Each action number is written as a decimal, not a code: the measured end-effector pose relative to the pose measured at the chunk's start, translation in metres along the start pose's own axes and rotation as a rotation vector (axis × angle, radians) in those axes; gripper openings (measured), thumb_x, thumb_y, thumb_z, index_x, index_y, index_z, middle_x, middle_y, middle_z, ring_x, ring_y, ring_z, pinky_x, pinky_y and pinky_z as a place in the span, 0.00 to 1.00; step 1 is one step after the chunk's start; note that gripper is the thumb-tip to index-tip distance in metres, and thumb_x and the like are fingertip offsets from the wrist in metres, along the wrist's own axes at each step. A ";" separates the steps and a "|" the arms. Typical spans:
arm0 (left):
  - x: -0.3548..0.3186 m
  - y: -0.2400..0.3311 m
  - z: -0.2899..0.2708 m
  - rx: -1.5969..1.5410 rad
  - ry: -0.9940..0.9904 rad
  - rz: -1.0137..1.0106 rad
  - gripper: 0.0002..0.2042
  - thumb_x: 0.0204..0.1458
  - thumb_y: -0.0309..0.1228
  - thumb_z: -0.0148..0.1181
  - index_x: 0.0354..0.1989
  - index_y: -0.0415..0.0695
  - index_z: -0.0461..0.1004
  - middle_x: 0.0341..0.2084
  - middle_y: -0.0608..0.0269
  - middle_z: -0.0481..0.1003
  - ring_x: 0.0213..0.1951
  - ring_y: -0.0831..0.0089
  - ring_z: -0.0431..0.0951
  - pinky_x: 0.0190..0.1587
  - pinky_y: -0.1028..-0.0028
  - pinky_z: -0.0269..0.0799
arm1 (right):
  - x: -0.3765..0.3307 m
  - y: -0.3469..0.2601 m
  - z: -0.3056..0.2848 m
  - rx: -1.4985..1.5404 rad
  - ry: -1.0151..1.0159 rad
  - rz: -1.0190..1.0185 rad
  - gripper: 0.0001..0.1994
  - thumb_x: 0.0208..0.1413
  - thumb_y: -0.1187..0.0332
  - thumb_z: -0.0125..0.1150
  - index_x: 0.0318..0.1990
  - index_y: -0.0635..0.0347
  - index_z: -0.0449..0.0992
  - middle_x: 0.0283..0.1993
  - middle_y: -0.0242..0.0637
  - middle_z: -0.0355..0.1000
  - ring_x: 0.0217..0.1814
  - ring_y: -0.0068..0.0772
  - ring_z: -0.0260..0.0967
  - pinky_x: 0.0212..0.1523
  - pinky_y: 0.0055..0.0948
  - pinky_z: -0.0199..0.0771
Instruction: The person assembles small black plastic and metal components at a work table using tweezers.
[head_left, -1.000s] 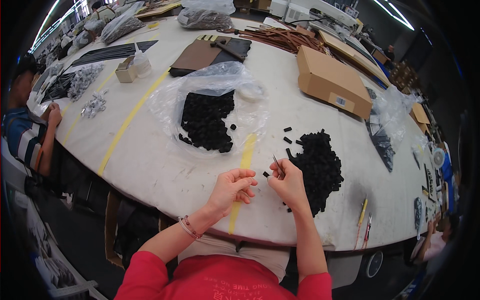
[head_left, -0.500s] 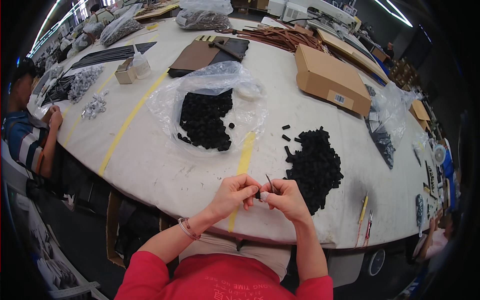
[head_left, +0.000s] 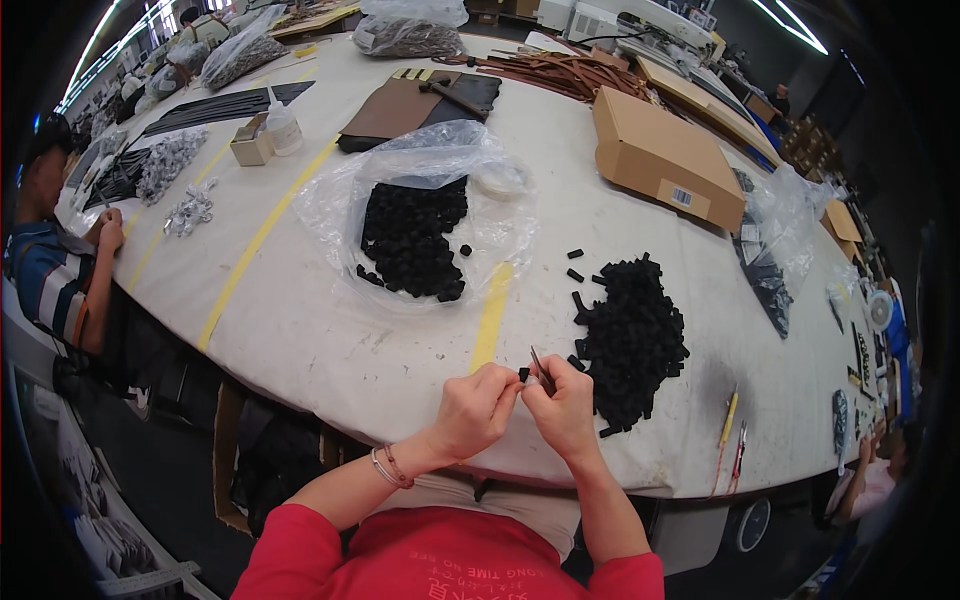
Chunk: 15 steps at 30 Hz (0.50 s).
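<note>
1. A small black piece (head_left: 523, 374) sits pinched between the fingertips of the left hand (head_left: 478, 408) and the right hand (head_left: 562, 405), just above the near edge of the bench (head_left: 330, 350), at about 6 o'clock in the view. The left grip is narrow and closed on the piece. The right grip is closed on a thin dark tool (head_left: 541, 368) whose tip angles up toward 11 o'clock; it may be a pick or tweezers, but it is too small to tell.

2. The piece is tiny and held only at the fingertips. A slip could send it over the bench edge onto the lap or floor, since the hands work right at the rim.

3. The tool tip lies close to the left fingertips. A push that skids off the piece could jab a finger.

4. The loose pile of black pieces (head_left: 632, 338) lies just beside the right hand at 2 o'clock. A sweep of the right wrist could scatter it, and stray pieces already lie apart from it toward 12 o'clock.

5. The open clear plastic bag (head_left: 425, 175) holding a second heap of black pieces (head_left: 412, 238) lies farther off at 11 o'clock. If the two heaps are different lots, a reach to the wrong one would mix them.

6. Pens or small tools (head_left: 730, 445) rest at 3 o'clock near the bench edge, where an elbow could knock them off.
</note>
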<state>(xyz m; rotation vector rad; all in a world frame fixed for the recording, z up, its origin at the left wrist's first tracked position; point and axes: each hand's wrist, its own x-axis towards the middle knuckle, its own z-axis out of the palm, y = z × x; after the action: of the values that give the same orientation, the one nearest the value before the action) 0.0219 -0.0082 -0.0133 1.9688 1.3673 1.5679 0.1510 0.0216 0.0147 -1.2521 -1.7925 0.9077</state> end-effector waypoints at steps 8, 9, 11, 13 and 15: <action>0.013 0.003 -0.013 -1.134 -0.224 -1.062 0.04 0.48 0.29 0.51 0.26 0.42 0.67 0.14 0.66 0.67 0.11 0.81 0.64 0.11 0.86 0.53 | -0.007 0.008 0.007 -0.302 0.152 -0.537 0.07 0.35 0.79 0.56 0.24 0.61 0.67 0.19 0.38 0.63 0.15 0.36 0.63 0.15 0.26 0.61; 0.013 0.000 -0.014 -1.134 -0.224 -1.061 0.04 0.48 0.29 0.51 0.26 0.42 0.67 0.14 0.66 0.67 0.11 0.81 0.64 0.11 0.86 0.53 | -0.008 0.009 0.008 -0.300 0.165 -0.585 0.06 0.35 0.79 0.56 0.25 0.62 0.67 0.20 0.37 0.64 0.15 0.31 0.62 0.14 0.24 0.60; 0.012 -0.004 -0.017 -1.288 -0.299 -1.112 0.04 0.46 0.28 0.51 0.26 0.41 0.66 0.14 0.66 0.66 0.12 0.80 0.65 0.10 0.85 0.53 | -0.008 0.008 0.007 -0.296 0.175 -0.634 0.06 0.35 0.80 0.55 0.25 0.63 0.67 0.20 0.36 0.64 0.15 0.27 0.61 0.14 0.23 0.58; 0.010 -0.003 -0.019 -1.303 -0.279 -1.097 0.04 0.47 0.27 0.51 0.25 0.41 0.66 0.14 0.66 0.67 0.11 0.81 0.65 0.10 0.85 0.53 | -0.010 0.005 0.001 0.051 -0.016 -0.259 0.06 0.37 0.80 0.53 0.27 0.65 0.68 0.21 0.30 0.65 0.16 0.16 0.58 0.15 0.17 0.55; 0.011 -0.002 -0.019 -1.322 -0.270 -1.079 0.04 0.47 0.27 0.51 0.24 0.42 0.66 0.15 0.66 0.67 0.11 0.81 0.65 0.10 0.85 0.53 | -0.008 0.008 0.000 0.132 -0.041 -0.141 0.05 0.37 0.79 0.53 0.26 0.66 0.68 0.19 0.29 0.64 0.16 0.14 0.56 0.16 0.16 0.54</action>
<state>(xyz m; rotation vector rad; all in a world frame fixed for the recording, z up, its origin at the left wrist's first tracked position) 0.0035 -0.0046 -0.0010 0.4325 0.6409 1.0313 0.1566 0.0159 0.0060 -1.0176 -1.7971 0.9611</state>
